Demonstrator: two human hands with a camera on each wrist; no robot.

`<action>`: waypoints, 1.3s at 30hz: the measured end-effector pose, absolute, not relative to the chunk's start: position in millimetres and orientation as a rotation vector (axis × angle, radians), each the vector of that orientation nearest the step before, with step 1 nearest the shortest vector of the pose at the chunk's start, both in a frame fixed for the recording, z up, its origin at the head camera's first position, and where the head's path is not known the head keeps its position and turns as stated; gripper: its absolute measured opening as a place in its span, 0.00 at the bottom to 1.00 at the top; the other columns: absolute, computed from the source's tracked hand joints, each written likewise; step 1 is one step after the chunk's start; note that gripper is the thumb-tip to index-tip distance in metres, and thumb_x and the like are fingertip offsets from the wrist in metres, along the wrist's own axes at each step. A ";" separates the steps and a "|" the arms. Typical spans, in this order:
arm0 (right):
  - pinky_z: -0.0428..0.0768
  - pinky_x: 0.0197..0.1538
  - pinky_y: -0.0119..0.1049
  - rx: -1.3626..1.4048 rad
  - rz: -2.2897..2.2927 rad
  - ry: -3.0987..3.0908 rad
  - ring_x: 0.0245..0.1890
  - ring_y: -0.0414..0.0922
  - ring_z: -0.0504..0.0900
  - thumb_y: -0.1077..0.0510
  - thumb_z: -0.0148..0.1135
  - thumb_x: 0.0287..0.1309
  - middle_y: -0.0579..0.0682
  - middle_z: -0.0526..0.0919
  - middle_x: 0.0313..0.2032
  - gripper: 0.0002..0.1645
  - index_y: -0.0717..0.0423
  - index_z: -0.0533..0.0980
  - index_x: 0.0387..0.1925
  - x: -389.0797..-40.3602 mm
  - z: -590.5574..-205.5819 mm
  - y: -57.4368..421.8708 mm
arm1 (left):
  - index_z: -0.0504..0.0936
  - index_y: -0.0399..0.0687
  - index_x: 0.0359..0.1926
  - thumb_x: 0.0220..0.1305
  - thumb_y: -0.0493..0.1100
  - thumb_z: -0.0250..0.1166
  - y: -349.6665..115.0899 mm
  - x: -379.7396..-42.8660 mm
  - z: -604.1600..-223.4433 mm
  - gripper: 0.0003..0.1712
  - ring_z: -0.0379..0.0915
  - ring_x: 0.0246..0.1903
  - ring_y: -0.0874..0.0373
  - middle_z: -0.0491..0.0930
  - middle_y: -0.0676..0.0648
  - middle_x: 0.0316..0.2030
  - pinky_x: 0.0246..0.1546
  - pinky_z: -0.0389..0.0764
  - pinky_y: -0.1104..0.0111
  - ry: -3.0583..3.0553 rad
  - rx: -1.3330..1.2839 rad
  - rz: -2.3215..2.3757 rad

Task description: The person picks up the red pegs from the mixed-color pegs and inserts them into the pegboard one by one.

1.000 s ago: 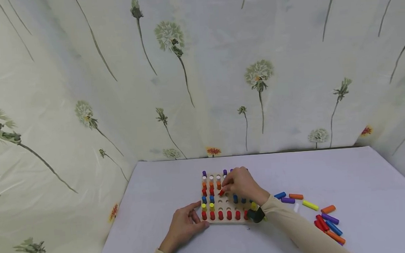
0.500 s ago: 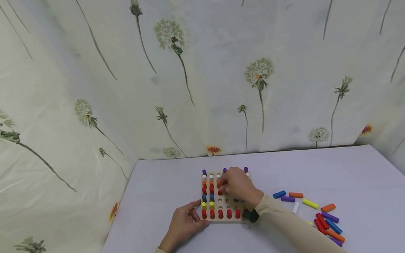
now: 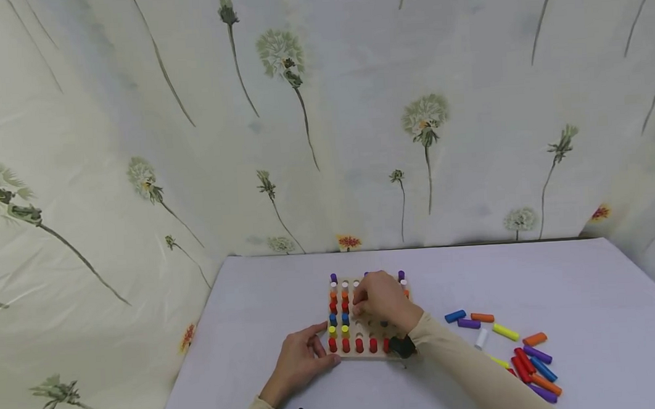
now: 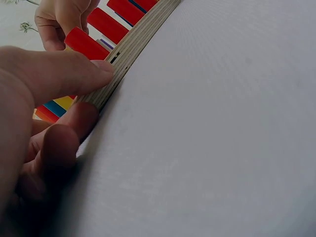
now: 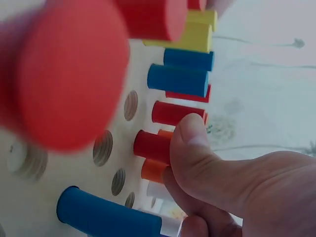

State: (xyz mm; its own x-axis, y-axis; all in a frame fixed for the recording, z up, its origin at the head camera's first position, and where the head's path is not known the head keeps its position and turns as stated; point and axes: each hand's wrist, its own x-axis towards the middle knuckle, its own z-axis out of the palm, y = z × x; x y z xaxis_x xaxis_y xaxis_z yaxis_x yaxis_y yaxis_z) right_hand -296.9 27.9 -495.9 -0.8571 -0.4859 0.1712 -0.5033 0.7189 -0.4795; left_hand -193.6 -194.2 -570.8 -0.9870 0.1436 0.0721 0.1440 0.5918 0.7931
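A wooden pegboard (image 3: 369,356) lies on the table, bearing rows of red, yellow, blue, orange, white and purple pegs. My left hand (image 3: 299,358) holds its near left corner; in the left wrist view the thumb presses the layered front edge (image 4: 132,51) and a finger lies round the side. Over the middle of the board is my right hand (image 3: 387,300). In the right wrist view its thumb and fingers pinch a red peg (image 5: 150,147), which stands in a hole beside another red peg (image 5: 177,113). The right forearm and hand cover the board's right part.
Loose pegs lie right of the board: a blue peg (image 3: 455,316), a white peg (image 3: 481,338), a yellow peg (image 3: 505,331) and a cluster with red pegs (image 3: 520,369). A flower-patterned cloth (image 3: 357,135) hangs behind the table (image 3: 244,308).
My right hand has shifted slightly left and the red peg in its fingers has gone from tilted to standing in a hole. The left hand stays at the board's corner.
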 end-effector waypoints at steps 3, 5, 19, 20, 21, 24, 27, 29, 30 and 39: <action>0.76 0.37 0.39 0.802 0.839 -2.945 0.28 0.39 0.75 0.55 0.84 0.50 0.37 0.82 0.20 0.11 0.46 0.87 0.20 -296.3 -495.8 29.3 | 0.82 0.41 0.67 0.57 0.54 0.81 -193.6 -192.1 -571.0 0.40 0.68 0.20 0.68 0.80 0.60 0.22 0.23 0.66 0.74 -2.811 -0.251 -1.414; 0.76 0.37 0.39 0.798 0.840 -2.970 0.28 0.40 0.74 0.55 0.83 0.52 0.37 0.82 0.21 0.11 0.46 0.87 0.21 -294.7 -495.8 28.9 | 0.81 0.40 0.67 0.57 0.54 0.81 -193.4 -190.9 -571.1 0.41 0.68 0.20 0.68 0.80 0.60 0.22 0.23 0.66 0.74 -2.814 -0.257 -1.412; 0.74 0.36 0.38 0.827 0.870 -2.931 0.29 0.40 0.74 0.56 0.80 0.58 0.37 0.84 0.23 0.07 0.46 0.89 0.25 -295.7 -495.9 27.3 | 0.81 0.39 0.67 0.58 0.54 0.81 -195.2 -193.7 -567.3 0.41 0.69 0.20 0.67 0.81 0.59 0.23 0.23 0.66 0.74 -2.811 -0.266 -1.400; 0.75 0.37 0.38 0.840 0.876 -2.922 0.29 0.40 0.74 0.56 0.80 0.58 0.37 0.84 0.23 0.06 0.47 0.89 0.26 -296.2 -496.7 27.9 | 0.81 0.39 0.67 0.58 0.54 0.81 -195.2 -193.7 -566.9 0.41 0.69 0.20 0.67 0.81 0.59 0.23 0.23 0.66 0.74 -2.809 -0.266 -1.401; 0.75 0.39 0.39 0.856 0.875 -2.911 0.29 0.40 0.74 0.56 0.79 0.59 0.37 0.85 0.23 0.06 0.47 0.90 0.27 -296.6 -497.4 28.4 | 0.81 0.39 0.67 0.58 0.54 0.81 -195.1 -193.5 -566.5 0.41 0.69 0.20 0.68 0.81 0.59 0.23 0.23 0.66 0.74 -2.809 -0.264 -1.399; 0.73 0.44 0.40 0.876 0.863 -2.902 0.32 0.41 0.74 0.55 0.80 0.58 0.36 0.85 0.24 0.05 0.46 0.90 0.28 -296.5 -499.8 30.1 | 0.81 0.39 0.67 0.57 0.54 0.81 -194.5 -192.8 -566.2 0.41 0.69 0.20 0.67 0.80 0.59 0.23 0.23 0.67 0.74 -2.807 -0.253 -1.410; 0.70 0.45 0.41 0.890 0.846 -2.914 0.35 0.42 0.72 0.54 0.79 0.59 0.36 0.86 0.25 0.04 0.46 0.91 0.29 -294.5 -499.1 31.9 | 0.81 0.40 0.67 0.58 0.54 0.80 -193.4 -192.2 -566.2 0.41 0.70 0.21 0.67 0.81 0.59 0.23 0.24 0.67 0.74 -2.810 -0.248 -1.423; 0.69 0.44 0.40 0.935 0.823 -2.895 0.35 0.42 0.72 0.54 0.79 0.60 0.37 0.87 0.26 0.03 0.47 0.92 0.31 -292.6 -497.4 34.3 | 0.81 0.40 0.67 0.58 0.54 0.80 -192.7 -191.6 -567.1 0.40 0.69 0.20 0.67 0.80 0.59 0.23 0.23 0.66 0.74 -2.811 -0.248 -1.429; 0.69 0.44 0.40 0.965 0.816 -2.879 0.35 0.42 0.71 0.54 0.78 0.60 0.38 0.88 0.27 0.03 0.48 0.92 0.32 -291.4 -495.1 35.8 | 0.81 0.40 0.67 0.58 0.54 0.80 -192.4 -191.2 -567.5 0.41 0.69 0.20 0.67 0.80 0.59 0.22 0.22 0.65 0.74 -2.812 -0.249 -1.427; 0.68 0.39 0.36 1.063 0.702 -2.804 0.33 0.40 0.70 0.55 0.79 0.59 0.41 0.85 0.28 0.08 0.53 0.92 0.39 -280.1 -457.6 77.7 | 0.81 0.40 0.68 0.58 0.53 0.81 -192.2 -192.3 -567.2 0.41 0.69 0.21 0.68 0.80 0.60 0.23 0.23 0.66 0.75 -2.808 -0.256 -1.412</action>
